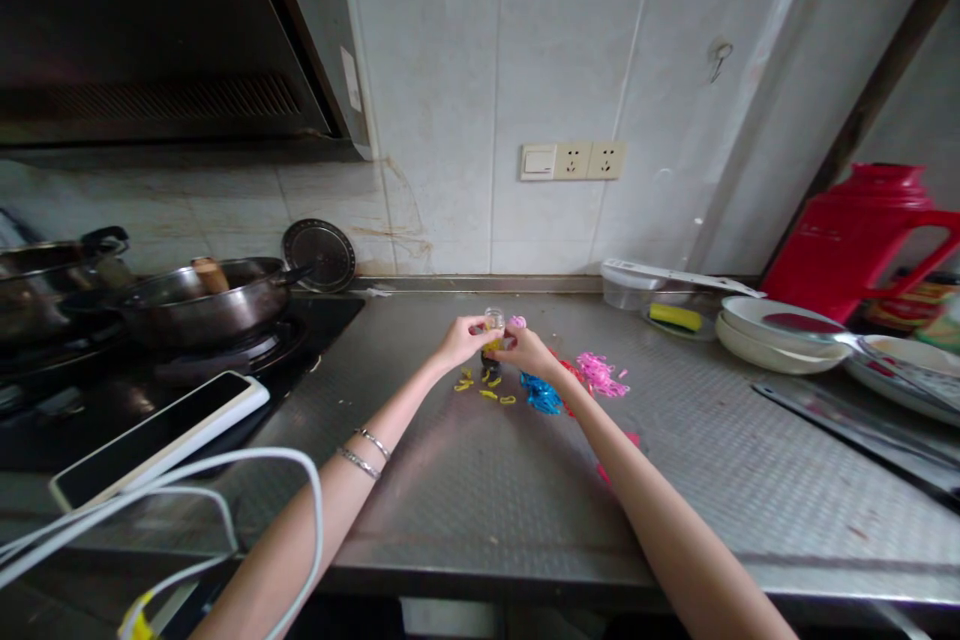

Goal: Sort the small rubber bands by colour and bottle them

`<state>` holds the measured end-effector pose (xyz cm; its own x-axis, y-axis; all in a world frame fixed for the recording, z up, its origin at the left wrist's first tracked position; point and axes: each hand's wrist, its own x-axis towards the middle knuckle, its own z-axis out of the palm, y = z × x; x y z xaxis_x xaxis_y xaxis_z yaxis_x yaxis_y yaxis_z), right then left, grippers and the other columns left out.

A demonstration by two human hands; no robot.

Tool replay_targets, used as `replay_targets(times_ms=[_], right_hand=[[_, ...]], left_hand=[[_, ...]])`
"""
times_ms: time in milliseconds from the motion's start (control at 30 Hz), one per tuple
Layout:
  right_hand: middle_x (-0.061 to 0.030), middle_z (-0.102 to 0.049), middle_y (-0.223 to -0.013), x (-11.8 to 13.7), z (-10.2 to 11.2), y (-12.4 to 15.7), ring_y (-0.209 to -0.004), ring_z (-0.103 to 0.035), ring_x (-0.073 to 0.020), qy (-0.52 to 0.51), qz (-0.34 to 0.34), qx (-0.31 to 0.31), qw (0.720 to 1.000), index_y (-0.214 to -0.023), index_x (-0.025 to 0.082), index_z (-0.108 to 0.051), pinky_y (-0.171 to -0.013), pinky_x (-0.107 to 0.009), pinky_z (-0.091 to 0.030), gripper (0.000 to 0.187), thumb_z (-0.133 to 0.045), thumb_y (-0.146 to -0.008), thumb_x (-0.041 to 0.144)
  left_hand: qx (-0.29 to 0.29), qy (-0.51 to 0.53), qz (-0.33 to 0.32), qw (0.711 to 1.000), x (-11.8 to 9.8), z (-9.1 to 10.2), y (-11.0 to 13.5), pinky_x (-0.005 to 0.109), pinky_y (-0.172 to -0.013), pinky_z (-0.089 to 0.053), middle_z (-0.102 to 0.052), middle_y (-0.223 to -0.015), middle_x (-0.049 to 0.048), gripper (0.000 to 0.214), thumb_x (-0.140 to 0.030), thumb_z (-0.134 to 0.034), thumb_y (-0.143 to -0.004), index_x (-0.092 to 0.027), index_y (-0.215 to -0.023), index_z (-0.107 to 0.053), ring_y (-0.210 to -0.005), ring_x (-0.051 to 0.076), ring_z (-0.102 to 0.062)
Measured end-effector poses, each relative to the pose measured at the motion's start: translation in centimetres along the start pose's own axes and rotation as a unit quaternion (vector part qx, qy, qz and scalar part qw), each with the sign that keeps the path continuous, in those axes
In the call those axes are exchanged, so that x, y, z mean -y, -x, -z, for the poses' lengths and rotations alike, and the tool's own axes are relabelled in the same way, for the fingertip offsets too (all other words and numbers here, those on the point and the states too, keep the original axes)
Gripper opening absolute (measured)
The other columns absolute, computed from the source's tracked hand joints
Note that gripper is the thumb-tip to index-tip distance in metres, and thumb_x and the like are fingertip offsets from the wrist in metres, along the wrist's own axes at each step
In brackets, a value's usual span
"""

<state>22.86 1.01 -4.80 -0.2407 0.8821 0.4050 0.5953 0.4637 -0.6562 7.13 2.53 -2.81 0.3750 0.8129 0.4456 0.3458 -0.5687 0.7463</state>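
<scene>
My left hand (459, 344) is closed round a small clear jar (494, 318) with yellow pieces inside, held above the counter. The closed fingers of my right hand (529, 352) press against the jar's lower right side. A small pink thing (517, 321) shows just behind my right fingertips; whether I hold it cannot be told. Several loose yellow loops, like paper clips, (489, 394) lie below the jar, near a small dark object. Beside my right wrist are a pile of blue pieces (541, 394) and a pile of pink ones (600, 375), with red pieces partly hidden by my forearm.
Pans (217, 295) stand on the stove at left. A white device (161, 435) and white cables (300, 460) lie near my left arm. At right are stacked bowls (780, 335), a yellow sponge (675, 318), a long dark utensil (847, 430) and a red thermos (847, 240).
</scene>
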Motion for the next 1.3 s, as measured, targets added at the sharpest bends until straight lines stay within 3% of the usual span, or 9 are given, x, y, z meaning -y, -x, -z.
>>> replay_targets(times_ms=[167,300,367,567,867,1033,1300], right_hand=[[-0.0008,-0.058,-0.069,0.3,-0.1,0.3,-0.056,-0.046,-0.0094,0.005,0.007,-0.015,1.0,-0.087,0.013,-0.059,-0.052,-0.02,-0.034,0.033,-0.062,-0.062,0.035],[0.0,-0.056,-0.065,0.5,0.0,0.5,-0.053,-0.044,-0.0095,0.011,-0.004,-0.015,1.0,-0.083,0.013,-0.058,-0.049,-0.02,-0.033,0.032,-0.062,-0.062,0.037],[0.0011,-0.053,-0.061,0.6,0.0,0.5,-0.052,-0.044,-0.0097,0.02,-0.012,-0.017,1.0,-0.081,0.014,-0.056,-0.048,-0.021,-0.032,0.032,-0.062,-0.062,0.038],[0.0029,-0.05,-0.058,0.7,0.1,0.6,-0.051,-0.043,-0.0094,0.024,-0.015,-0.017,0.999,-0.076,0.015,-0.054,-0.049,-0.021,-0.032,0.027,-0.062,-0.062,0.037],[0.0026,-0.051,-0.06,0.5,0.0,0.6,-0.053,-0.044,-0.0094,0.02,0.001,-0.016,1.0,-0.076,0.016,-0.053,-0.051,-0.021,-0.033,0.027,-0.061,-0.063,0.038],[0.0039,-0.049,-0.056,0.4,0.0,0.6,-0.05,-0.043,-0.0092,0.023,-0.003,-0.009,1.0,-0.077,0.016,-0.051,-0.05,-0.021,-0.032,0.027,-0.06,-0.064,0.038],[0.0034,-0.05,-0.057,0.2,-0.1,0.6,-0.051,-0.043,-0.0092,0.03,0.01,-0.012,0.999,-0.076,0.016,-0.051,-0.05,-0.021,-0.033,0.026,-0.06,-0.064,0.037]], left_hand=[[0.037,0.024,0.013,0.999,-0.2,1.0,0.2,0.024,-0.065,-0.039,-0.066,-0.09,0.0081,0.04,-0.04,-0.058,-0.069,-0.011,-0.097,-0.064,-0.071,0.014,-0.053],[0.168,0.001,0.071,0.983,0.1,3.0,0.5,0.025,-0.067,-0.041,-0.067,-0.082,0.0057,0.034,-0.039,-0.058,-0.068,-0.012,-0.087,-0.068,-0.07,0.015,-0.056],[0.204,-0.034,0.094,0.974,0.4,3.8,0.9,0.025,-0.065,-0.041,-0.068,-0.077,0.0041,0.029,-0.035,-0.061,-0.065,-0.013,-0.081,-0.069,-0.066,0.015,-0.056],[0.223,-0.092,0.078,0.967,1.7,4.7,2.3,0.022,-0.065,-0.041,-0.067,-0.077,0.0026,0.024,-0.024,-0.064,-0.059,-0.017,-0.082,-0.068,-0.069,0.014,-0.057],[0.284,-0.25,-0.024,0.926,2.0,4.8,4.7,0.029,-0.088,-0.034,-0.049,-0.111,0.0102,0.048,-0.04,-0.055,-0.072,-0.018,-0.114,-0.053,-0.103,0.02,-0.045],[0.281,-0.286,-0.041,0.915,0.9,4.8,5.6,0.029,-0.089,-0.034,-0.05,-0.103,0.0097,0.035,-0.034,-0.05,-0.077,-0.017,-0.108,-0.057,-0.101,0.02,-0.043],[0.219,-0.327,-0.073,0.916,0.8,4.2,6.1,0.028,-0.079,-0.038,-0.057,-0.089,0.0085,0.022,-0.028,-0.048,-0.079,-0.017,-0.088,-0.065,-0.09,0.019,-0.049]])
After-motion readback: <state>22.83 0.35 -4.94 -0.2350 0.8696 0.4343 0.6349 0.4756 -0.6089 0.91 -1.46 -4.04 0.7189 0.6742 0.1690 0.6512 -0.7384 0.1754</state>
